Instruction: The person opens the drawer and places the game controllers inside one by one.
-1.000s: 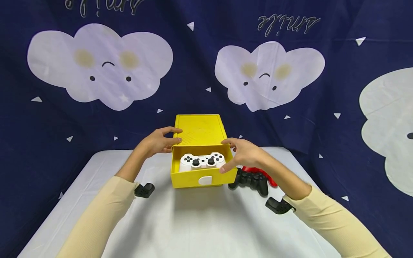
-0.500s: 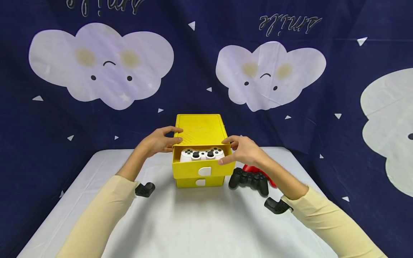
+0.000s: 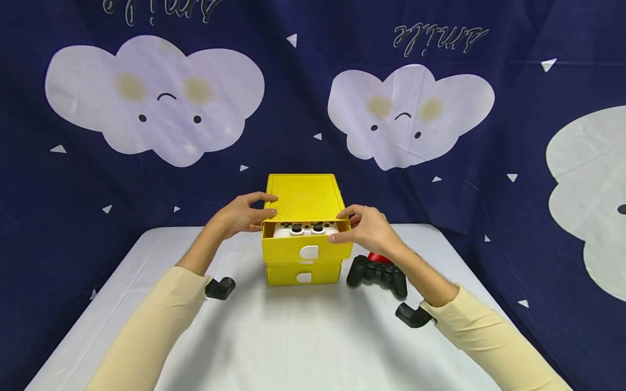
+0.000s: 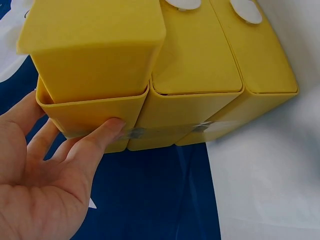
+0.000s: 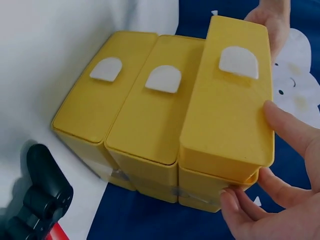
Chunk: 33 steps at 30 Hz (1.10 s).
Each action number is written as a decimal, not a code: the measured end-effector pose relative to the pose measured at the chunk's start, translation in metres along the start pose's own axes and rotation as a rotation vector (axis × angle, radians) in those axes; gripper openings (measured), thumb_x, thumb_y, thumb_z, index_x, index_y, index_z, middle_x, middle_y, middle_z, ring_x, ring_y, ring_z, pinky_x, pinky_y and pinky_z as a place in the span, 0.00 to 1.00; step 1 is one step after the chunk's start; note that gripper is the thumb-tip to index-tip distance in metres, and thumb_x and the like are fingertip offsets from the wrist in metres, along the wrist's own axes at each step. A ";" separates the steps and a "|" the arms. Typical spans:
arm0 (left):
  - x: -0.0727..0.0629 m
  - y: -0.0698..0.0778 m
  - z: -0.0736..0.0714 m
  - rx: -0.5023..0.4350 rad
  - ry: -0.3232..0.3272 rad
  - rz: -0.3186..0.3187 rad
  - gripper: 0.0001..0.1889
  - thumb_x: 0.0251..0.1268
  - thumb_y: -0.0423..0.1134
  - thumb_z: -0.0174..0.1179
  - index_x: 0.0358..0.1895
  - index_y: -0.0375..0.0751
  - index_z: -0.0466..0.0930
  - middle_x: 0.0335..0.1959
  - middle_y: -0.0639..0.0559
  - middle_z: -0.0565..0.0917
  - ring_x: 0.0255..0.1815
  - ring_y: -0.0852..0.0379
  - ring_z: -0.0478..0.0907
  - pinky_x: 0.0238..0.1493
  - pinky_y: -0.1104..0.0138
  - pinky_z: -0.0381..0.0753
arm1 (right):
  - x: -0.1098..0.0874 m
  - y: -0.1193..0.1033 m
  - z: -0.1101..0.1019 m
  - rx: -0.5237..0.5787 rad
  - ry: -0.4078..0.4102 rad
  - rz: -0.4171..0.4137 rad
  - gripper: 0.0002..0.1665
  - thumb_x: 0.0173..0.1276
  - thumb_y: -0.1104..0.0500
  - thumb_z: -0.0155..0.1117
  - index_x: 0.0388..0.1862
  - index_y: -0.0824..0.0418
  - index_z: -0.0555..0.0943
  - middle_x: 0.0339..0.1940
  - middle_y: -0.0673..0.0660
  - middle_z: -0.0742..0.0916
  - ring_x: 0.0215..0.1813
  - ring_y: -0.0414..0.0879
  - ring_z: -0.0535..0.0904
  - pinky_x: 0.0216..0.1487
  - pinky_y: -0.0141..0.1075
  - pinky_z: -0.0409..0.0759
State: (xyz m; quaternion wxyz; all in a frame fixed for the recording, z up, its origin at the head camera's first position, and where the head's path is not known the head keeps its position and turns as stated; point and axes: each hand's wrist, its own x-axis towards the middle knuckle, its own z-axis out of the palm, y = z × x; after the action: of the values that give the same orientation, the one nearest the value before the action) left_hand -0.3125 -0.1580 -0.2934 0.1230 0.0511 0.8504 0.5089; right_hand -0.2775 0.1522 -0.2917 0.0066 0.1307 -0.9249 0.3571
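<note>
1. Yellow drawer unit sits mid-frame, three drawers stacked. Top drawer is partway out, white controller lying inside, partly under the casing's front edge.
2. Left hand: fingers spread, touching the casing's top and left side.
3. Right hand: fingers spread, thumb on the drawer front, another finger at the casing's front corner.
4. Black controller is right of the unit, red object behind it.
5. White tabletop stretches from the unit to the bottom edge.
</note>
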 end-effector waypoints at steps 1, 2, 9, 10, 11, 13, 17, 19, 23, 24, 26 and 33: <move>0.000 0.000 0.000 -0.001 0.000 -0.001 0.28 0.75 0.45 0.61 0.76 0.55 0.67 0.74 0.43 0.69 0.67 0.41 0.74 0.65 0.54 0.80 | 0.000 0.000 0.001 0.006 0.010 -0.006 0.38 0.49 0.43 0.84 0.58 0.53 0.82 0.54 0.60 0.87 0.55 0.56 0.82 0.53 0.48 0.86; 0.000 0.000 0.000 -0.001 0.001 -0.001 0.28 0.75 0.45 0.61 0.76 0.55 0.67 0.74 0.44 0.69 0.67 0.41 0.74 0.65 0.54 0.80 | 0.001 0.001 0.002 0.012 0.020 -0.013 0.37 0.50 0.43 0.84 0.57 0.54 0.82 0.53 0.60 0.87 0.54 0.55 0.83 0.52 0.47 0.86; 0.000 -0.001 0.000 0.006 -0.009 0.007 0.29 0.75 0.46 0.61 0.76 0.55 0.67 0.74 0.44 0.69 0.65 0.42 0.74 0.65 0.55 0.81 | 0.006 0.007 0.011 0.044 0.099 -0.052 0.30 0.53 0.44 0.83 0.51 0.56 0.83 0.42 0.59 0.87 0.42 0.53 0.82 0.40 0.40 0.84; 0.000 -0.001 0.000 0.006 -0.009 0.008 0.29 0.75 0.46 0.61 0.76 0.55 0.67 0.74 0.44 0.69 0.65 0.43 0.75 0.65 0.55 0.81 | 0.006 0.007 0.012 0.048 0.113 -0.059 0.29 0.53 0.45 0.83 0.49 0.56 0.83 0.41 0.59 0.86 0.40 0.53 0.82 0.39 0.39 0.83; 0.000 -0.001 0.000 0.004 -0.009 0.009 0.29 0.75 0.46 0.61 0.76 0.55 0.67 0.74 0.43 0.69 0.64 0.43 0.75 0.65 0.55 0.81 | 0.007 0.007 0.013 0.055 0.126 -0.066 0.28 0.53 0.45 0.83 0.47 0.57 0.83 0.39 0.59 0.86 0.39 0.52 0.81 0.37 0.38 0.82; 0.000 -0.001 0.000 -0.001 -0.008 0.008 0.29 0.75 0.46 0.61 0.76 0.55 0.67 0.73 0.43 0.69 0.63 0.43 0.76 0.65 0.55 0.81 | 0.009 0.008 0.015 0.066 0.154 -0.081 0.26 0.53 0.47 0.83 0.44 0.58 0.83 0.36 0.59 0.86 0.36 0.52 0.80 0.34 0.38 0.81; -0.001 0.000 0.000 -0.001 0.000 0.006 0.29 0.75 0.46 0.61 0.76 0.55 0.66 0.73 0.42 0.70 0.64 0.42 0.76 0.65 0.55 0.81 | 0.012 0.009 0.021 0.074 0.213 -0.096 0.22 0.53 0.51 0.84 0.39 0.59 0.83 0.31 0.60 0.83 0.32 0.51 0.78 0.31 0.37 0.79; -0.001 0.001 0.000 0.002 0.001 0.005 0.29 0.75 0.46 0.61 0.76 0.55 0.66 0.74 0.42 0.69 0.65 0.42 0.76 0.65 0.55 0.81 | 0.014 0.009 0.023 0.071 0.238 -0.097 0.21 0.54 0.52 0.84 0.38 0.60 0.82 0.30 0.60 0.82 0.31 0.51 0.77 0.30 0.37 0.78; -0.001 0.002 0.000 0.008 0.001 0.003 0.29 0.75 0.46 0.61 0.76 0.56 0.67 0.74 0.43 0.69 0.66 0.41 0.75 0.64 0.55 0.81 | 0.015 0.010 0.025 0.073 0.276 -0.102 0.20 0.53 0.54 0.84 0.36 0.60 0.82 0.28 0.60 0.81 0.30 0.50 0.75 0.29 0.37 0.76; -0.001 0.002 0.000 0.012 -0.002 0.004 0.29 0.75 0.46 0.61 0.76 0.55 0.66 0.74 0.43 0.69 0.67 0.41 0.75 0.65 0.55 0.81 | 0.015 0.010 0.026 0.075 0.285 -0.107 0.20 0.53 0.54 0.84 0.35 0.60 0.81 0.28 0.60 0.81 0.30 0.50 0.75 0.29 0.37 0.76; -0.001 0.003 0.000 0.015 0.002 -0.001 0.29 0.75 0.47 0.61 0.76 0.56 0.66 0.74 0.43 0.69 0.67 0.41 0.75 0.65 0.54 0.81 | 0.016 0.010 0.027 0.079 0.300 -0.117 0.20 0.52 0.54 0.84 0.34 0.60 0.81 0.27 0.60 0.81 0.29 0.50 0.75 0.29 0.37 0.75; -0.001 0.003 -0.001 0.022 -0.002 -0.004 0.29 0.75 0.46 0.60 0.76 0.56 0.66 0.75 0.43 0.68 0.68 0.40 0.75 0.66 0.53 0.80 | 0.016 0.011 0.030 0.085 0.349 -0.130 0.20 0.51 0.54 0.85 0.32 0.59 0.81 0.28 0.57 0.79 0.30 0.50 0.74 0.28 0.38 0.73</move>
State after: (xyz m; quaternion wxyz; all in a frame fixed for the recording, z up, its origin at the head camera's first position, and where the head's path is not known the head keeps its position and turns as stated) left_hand -0.3115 -0.1574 -0.2904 0.1241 0.0513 0.8559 0.4995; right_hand -0.2933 0.1357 -0.3196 0.1842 0.1264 -0.8834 0.4119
